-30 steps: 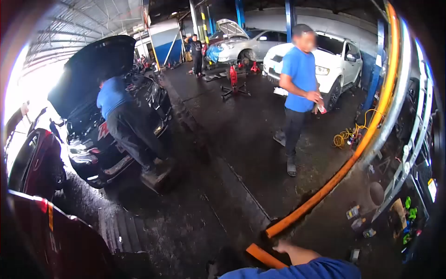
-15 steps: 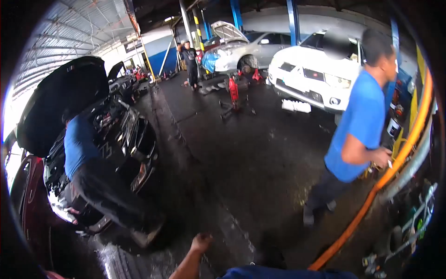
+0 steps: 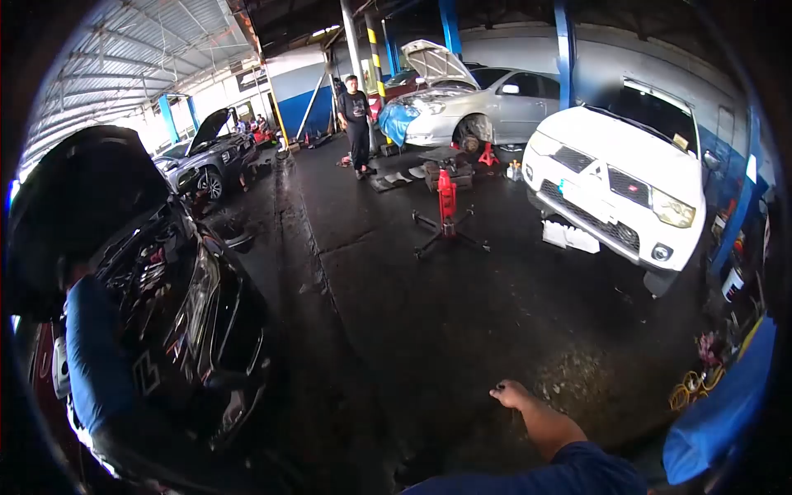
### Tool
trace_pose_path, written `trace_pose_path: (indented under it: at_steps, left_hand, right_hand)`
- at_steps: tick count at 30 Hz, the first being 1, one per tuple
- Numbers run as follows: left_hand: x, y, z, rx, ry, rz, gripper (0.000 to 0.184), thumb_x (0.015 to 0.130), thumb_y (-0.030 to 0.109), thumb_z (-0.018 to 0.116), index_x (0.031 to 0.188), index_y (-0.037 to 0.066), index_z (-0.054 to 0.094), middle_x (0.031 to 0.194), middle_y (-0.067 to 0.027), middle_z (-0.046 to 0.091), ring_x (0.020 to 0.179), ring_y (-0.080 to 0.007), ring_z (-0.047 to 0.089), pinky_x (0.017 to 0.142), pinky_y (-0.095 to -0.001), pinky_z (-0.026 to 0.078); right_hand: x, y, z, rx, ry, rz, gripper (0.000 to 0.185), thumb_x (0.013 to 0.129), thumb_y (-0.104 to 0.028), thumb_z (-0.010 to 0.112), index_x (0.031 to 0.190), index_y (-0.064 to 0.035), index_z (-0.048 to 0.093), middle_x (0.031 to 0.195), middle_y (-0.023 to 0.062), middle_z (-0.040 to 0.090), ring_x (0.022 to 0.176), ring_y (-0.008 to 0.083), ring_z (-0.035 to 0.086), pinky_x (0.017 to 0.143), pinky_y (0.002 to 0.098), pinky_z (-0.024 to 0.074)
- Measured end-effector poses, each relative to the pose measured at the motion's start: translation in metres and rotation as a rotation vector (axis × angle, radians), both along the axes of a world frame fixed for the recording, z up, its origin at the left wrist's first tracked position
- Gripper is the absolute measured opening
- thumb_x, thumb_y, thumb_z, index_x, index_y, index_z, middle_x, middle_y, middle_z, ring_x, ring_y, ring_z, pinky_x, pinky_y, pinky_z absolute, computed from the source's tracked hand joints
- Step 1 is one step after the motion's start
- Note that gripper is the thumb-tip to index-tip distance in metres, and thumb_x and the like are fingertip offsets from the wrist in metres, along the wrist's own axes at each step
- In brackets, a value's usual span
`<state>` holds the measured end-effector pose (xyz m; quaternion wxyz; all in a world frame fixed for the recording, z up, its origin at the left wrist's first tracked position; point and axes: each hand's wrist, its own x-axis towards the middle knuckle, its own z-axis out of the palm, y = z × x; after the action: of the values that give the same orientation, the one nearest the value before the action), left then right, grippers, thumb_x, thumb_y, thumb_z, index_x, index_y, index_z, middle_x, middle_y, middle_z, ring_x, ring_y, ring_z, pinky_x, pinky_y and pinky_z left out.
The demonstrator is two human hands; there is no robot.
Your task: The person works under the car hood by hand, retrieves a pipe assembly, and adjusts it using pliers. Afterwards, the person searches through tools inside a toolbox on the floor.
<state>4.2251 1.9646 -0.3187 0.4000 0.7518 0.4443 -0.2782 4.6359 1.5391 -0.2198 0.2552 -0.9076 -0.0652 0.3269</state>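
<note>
My right hand [image 3: 513, 394] reaches out over the dark floor [image 3: 396, 338], below and right of the middle of the view. Its fingers are curled together, with a small dark spot at the tips; whatever they hold, if anything, is too small to name. Around this hand there is only floor, including a lighter, dirt-stained patch [image 3: 573, 375] just to its right. My left hand is out of view. Farther ahead stands a red upright jack [image 3: 447, 198] on a wheeled, spread-leg base, apart from my hand.
A person in blue [image 3: 95, 355] leans over a black car [image 3: 206, 305] with its hood up at left. Another person's blue shirt [image 3: 718, 404] is close at right. Ahead are a white vehicle [image 3: 619, 157], a raised silver car [image 3: 511, 103] and a standing person [image 3: 355, 120].
My left hand has dropped out of view and my right hand has come in. The view has moved forward; the co-worker at right has slipped to the lower right edge.
</note>
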Motion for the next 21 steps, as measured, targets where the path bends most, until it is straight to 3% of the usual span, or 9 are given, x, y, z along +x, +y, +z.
trace_pose_path:
  at_steps: [2, 3, 5, 8, 13, 18, 21]
  left_hand:
    - [0.083, 0.039, -0.012, 0.018, -0.021, -0.039, 0.055, 0.081, 0.042, 0.058, 0.119, 0.003, 0.053, 0.105, -0.0156, 0.062, 0.095, -0.0292, 0.060, 0.082, -0.0382, 0.048]
    - [0.120, 0.057, -0.019, 0.030, -0.031, -0.087, 0.054, 0.082, 0.042, 0.057, 0.120, 0.004, 0.053, 0.104, -0.0157, 0.062, 0.096, -0.0296, 0.060, 0.082, -0.0384, 0.048]
    - [0.206, 0.100, -0.030, 0.093, -0.086, -0.290, 0.052, 0.084, 0.041, 0.055, 0.120, 0.004, 0.053, 0.104, -0.0158, 0.062, 0.096, -0.0305, 0.059, 0.083, -0.0387, 0.048]
    - [0.357, 0.154, -0.048, 0.422, -0.335, -0.889, 0.049, 0.086, 0.039, 0.052, 0.121, 0.005, 0.052, 0.103, -0.0161, 0.063, 0.097, -0.0317, 0.059, 0.084, -0.0393, 0.048]
    - [0.622, 0.247, -0.034, 0.372, -0.637, -0.471, 0.047, 0.085, 0.039, 0.054, 0.114, 0.003, 0.057, 0.114, -0.0168, 0.059, 0.106, -0.0300, 0.056, 0.092, -0.0360, 0.044]
    - [0.750, 0.314, -0.023, 0.069, -0.404, -0.048, 0.045, 0.079, 0.032, 0.065, 0.111, 0.000, 0.058, 0.106, -0.0153, 0.062, 0.099, -0.0254, 0.060, 0.086, -0.0337, 0.046]
    - [0.791, 0.347, -0.018, 0.022, -0.259, 0.019, 0.045, 0.079, 0.031, 0.065, 0.110, 0.000, 0.058, 0.106, -0.0155, 0.063, 0.098, -0.0253, 0.060, 0.085, -0.0337, 0.047]
  right_hand:
    - [0.054, 0.042, -0.015, -0.099, 0.017, 0.009, 0.069, 0.085, -0.052, 0.051, 0.132, -0.0023, 0.040, 0.139, 0.0206, 0.035, 0.127, 0.0357, 0.035, 0.106, 0.0431, 0.0288]
    - [0.071, 0.053, -0.041, -0.095, -0.161, -0.015, 0.057, 0.077, -0.048, 0.063, 0.112, -0.0033, 0.059, 0.111, 0.0227, 0.058, 0.105, 0.0377, 0.054, 0.087, 0.0438, 0.0440]
    - [0.101, 0.049, -0.052, -0.275, -0.114, 0.386, 0.049, 0.076, -0.038, 0.062, 0.110, -0.0015, 0.059, 0.113, 0.0232, 0.057, 0.105, 0.0378, 0.054, 0.091, 0.0443, 0.0417]
    - [0.123, 0.065, -0.025, -0.074, -0.062, 0.152, 0.041, 0.078, -0.023, 0.055, 0.112, 0.0000, 0.057, 0.115, 0.0250, 0.055, 0.107, 0.0371, 0.053, 0.094, 0.0448, 0.0395]
    - [0.258, 0.116, -0.043, -0.141, 0.202, 0.022, 0.038, 0.079, -0.033, 0.056, 0.099, -0.0013, 0.059, 0.097, 0.0209, 0.056, 0.089, 0.0333, 0.053, 0.080, 0.0436, 0.0407]
    - [0.444, 0.190, -0.089, -0.190, 0.302, 0.014, 0.041, 0.079, -0.042, 0.057, 0.086, -0.0025, 0.062, 0.078, 0.0167, 0.057, 0.072, 0.0294, 0.054, 0.067, 0.0424, 0.0419]
    - [0.578, 0.259, -0.117, -0.206, 0.299, -0.019, 0.045, 0.080, -0.048, 0.057, 0.079, -0.0033, 0.063, 0.067, 0.0143, 0.058, 0.061, 0.0271, 0.054, 0.059, 0.0417, 0.0426]
